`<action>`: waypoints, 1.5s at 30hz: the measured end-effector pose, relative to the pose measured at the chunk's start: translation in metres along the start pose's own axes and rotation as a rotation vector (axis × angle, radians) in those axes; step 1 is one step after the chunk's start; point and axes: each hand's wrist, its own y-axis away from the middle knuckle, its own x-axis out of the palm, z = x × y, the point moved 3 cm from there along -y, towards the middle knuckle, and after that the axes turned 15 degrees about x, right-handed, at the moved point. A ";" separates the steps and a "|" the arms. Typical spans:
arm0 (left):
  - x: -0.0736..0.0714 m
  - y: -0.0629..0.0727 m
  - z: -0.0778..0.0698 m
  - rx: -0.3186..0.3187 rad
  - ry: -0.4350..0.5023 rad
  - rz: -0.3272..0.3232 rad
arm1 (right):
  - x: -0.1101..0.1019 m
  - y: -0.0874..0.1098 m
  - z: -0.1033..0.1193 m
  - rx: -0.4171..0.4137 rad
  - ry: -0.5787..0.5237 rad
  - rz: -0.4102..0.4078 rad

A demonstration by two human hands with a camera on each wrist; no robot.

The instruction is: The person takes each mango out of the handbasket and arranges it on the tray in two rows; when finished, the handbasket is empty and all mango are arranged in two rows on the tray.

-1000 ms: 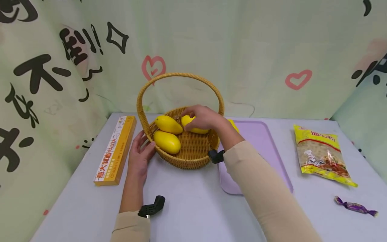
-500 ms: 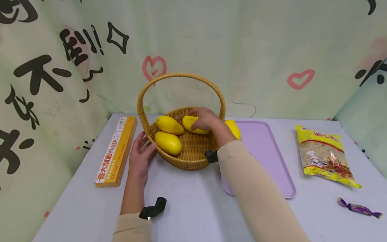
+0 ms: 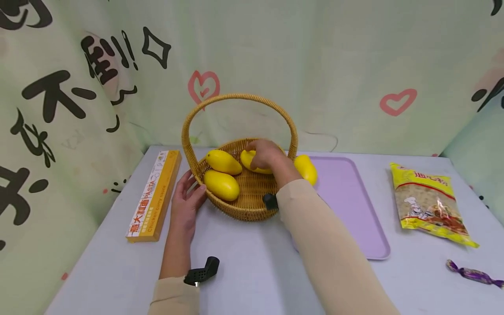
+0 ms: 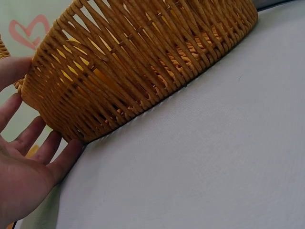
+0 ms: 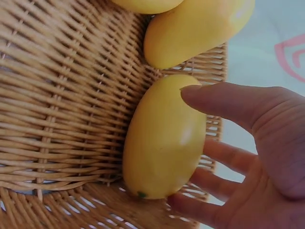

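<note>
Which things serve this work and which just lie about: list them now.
Likely in the job: wicker basket, touched by the left hand; three mangoes inside, one touched by the right hand; fourth mango; lilac tray.
Apparently just lying about: pasta box; yellow food bag; purple-wrapped candy.

yellow mangoes (image 3: pixel 221 185); tan woven basket (image 3: pixel 251 192); lilac tray (image 3: pixel 352 210); orange-white box (image 3: pixel 153 199); purple candy (image 3: pixel 475 275).

A person wears plain beige long sleeves (image 3: pixel 328 245), left hand (image 3: pixel 186 202) and right hand (image 3: pixel 268 158) bare; a black, elbow-shaped wrist camera (image 3: pixel 200 274), dotted with small holes, fronts the left cuff (image 3: pixel 174 286), a second black camera (image 3: pixel 270 201) the right.
</note>
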 end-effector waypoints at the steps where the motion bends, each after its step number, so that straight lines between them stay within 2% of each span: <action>1: 0.000 0.000 0.001 -0.003 -0.002 -0.002 | 0.001 -0.001 -0.001 0.007 0.017 0.010; 4: 0.000 0.001 0.001 -0.002 -0.004 -0.002 | 0.003 -0.003 -0.005 0.029 0.040 0.045; 8: 0.001 0.000 0.002 0.016 -0.006 0.004 | 0.002 -0.003 -0.009 0.032 0.031 0.048; 17: -0.001 -0.002 0.003 0.008 -0.004 -0.001 | 0.001 -0.002 -0.011 0.024 -0.030 0.009; 27: 0.000 -0.001 0.003 0.004 0.001 0.000 | -0.004 0.005 -0.009 0.039 -0.168 -0.077; 39: -0.001 0.001 0.001 -0.002 -0.002 -0.005 | -0.012 0.023 0.003 -0.083 -0.189 -0.127; 45: 0.000 0.000 0.001 0.001 -0.003 -0.001 | -0.018 0.037 -0.001 -0.092 -0.252 -0.132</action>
